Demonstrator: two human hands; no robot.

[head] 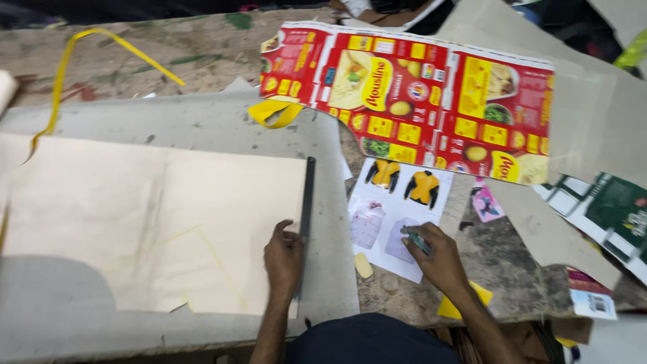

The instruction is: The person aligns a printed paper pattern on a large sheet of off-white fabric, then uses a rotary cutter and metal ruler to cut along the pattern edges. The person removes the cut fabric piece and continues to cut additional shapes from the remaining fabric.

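My left hand presses down on a long dark ruler that lies along the right edge of a large cream sheet marked with faint yellow lines. To the right, my right hand holds a small greenish marking piece over a white printed sheet that shows jackets and shirts. A small pale oval piece lies on the table between my hands.
A flattened red and yellow food carton lies at the back. A yellow measuring tape curls from the back left to near the carton. Grey felt lies under the cream sheet. Cardboard pieces, leaflets and a yellow scrap crowd the right.
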